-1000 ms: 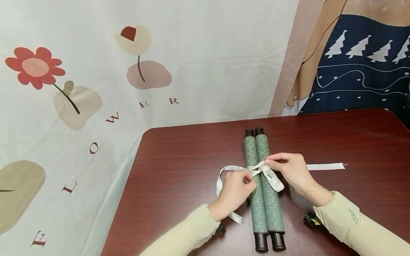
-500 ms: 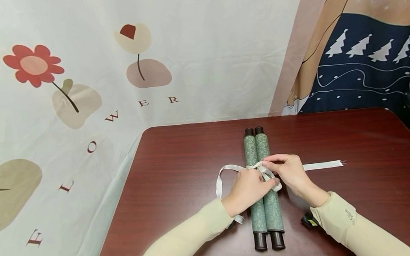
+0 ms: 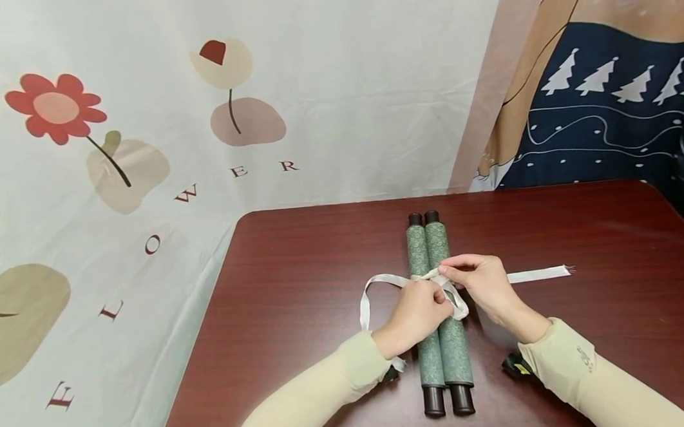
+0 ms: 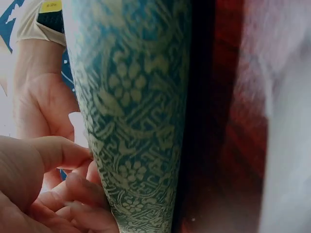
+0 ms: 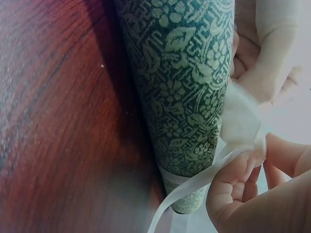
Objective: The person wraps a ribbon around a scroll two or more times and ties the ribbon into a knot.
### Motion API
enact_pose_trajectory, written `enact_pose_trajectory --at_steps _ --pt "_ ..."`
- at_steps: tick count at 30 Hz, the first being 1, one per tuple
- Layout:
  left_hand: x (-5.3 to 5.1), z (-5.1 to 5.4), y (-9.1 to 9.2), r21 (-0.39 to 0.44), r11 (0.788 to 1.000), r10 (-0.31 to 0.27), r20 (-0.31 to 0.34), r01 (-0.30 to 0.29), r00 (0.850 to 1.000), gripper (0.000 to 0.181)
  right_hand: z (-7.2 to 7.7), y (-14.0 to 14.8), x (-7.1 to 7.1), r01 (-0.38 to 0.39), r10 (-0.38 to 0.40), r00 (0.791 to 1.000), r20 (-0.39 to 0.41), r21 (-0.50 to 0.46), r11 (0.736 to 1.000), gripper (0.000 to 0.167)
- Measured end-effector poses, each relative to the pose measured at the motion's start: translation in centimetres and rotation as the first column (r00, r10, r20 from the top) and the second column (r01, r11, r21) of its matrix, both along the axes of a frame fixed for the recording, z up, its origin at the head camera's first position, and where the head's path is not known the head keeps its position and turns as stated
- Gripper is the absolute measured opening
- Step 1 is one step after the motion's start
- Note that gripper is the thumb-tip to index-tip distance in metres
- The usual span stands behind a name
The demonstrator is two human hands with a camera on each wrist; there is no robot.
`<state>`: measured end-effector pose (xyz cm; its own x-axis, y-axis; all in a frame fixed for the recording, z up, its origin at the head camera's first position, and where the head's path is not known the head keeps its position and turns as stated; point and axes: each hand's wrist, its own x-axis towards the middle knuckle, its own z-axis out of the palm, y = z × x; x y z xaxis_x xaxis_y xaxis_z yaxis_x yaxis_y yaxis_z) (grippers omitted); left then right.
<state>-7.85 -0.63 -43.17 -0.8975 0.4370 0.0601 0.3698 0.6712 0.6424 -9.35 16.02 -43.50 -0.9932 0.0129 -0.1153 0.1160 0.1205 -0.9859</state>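
Observation:
Two rolled scrolls with green patterned cloth and dark end knobs lie side by side: the left scroll (image 3: 417,248) and the right scroll (image 3: 455,356). A white ribbon (image 3: 539,274) goes around them, with a loop over the right scroll and a curved length out to the left. My right hand (image 3: 485,286) pinches the ribbon (image 5: 228,158) between thumb and fingers above the right scroll. Across the scrolls, my left hand (image 3: 413,313) has curled fingers and pinches the lower loop. The ribbon's crossing is partly hidden by the hands.
The dark red wooden table (image 3: 304,260) carries the scrolls. Behind it hangs a pale curtain (image 3: 360,109) with printed flowers; a navy cloth (image 3: 605,135) with white trees hangs at right. One ribbon end lies toward the table's right side.
My left hand has moved right from the left scroll to the ribbon loop, and its fingers have drawn in on it. The right hand stays nearly in place, pinching the ribbon.

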Motion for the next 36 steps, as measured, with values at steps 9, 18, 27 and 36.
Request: enact_pose_trajectory --at_steps 9,18,27,36 --pt "0.8 -0.8 -2.1 0.273 0.956 0.094 0.056 -0.105 0.994 0.019 0.1 0.7 -0.6 0.032 -0.031 0.999 0.027 -0.039 0.999 0.035" --pt "0.4 -0.5 -4.7 0.299 0.942 0.116 0.128 -0.15 0.985 0.023 0.5 2.3 -0.7 0.072 -0.073 0.997 0.009 0.12 0.99 0.036" --pt "0.1 -0.1 -6.4 0.174 0.977 0.112 0.072 -0.123 0.991 0.02 0.7 3.3 -1.0 0.09 -0.084 0.995 -0.055 0.111 0.99 0.029" --pt "-0.2 0.2 -7.9 0.123 0.981 0.14 0.07 -0.147 0.988 0.02 1.2 4.2 -1.0 0.06 -0.045 0.993 -0.113 0.139 0.988 0.029"
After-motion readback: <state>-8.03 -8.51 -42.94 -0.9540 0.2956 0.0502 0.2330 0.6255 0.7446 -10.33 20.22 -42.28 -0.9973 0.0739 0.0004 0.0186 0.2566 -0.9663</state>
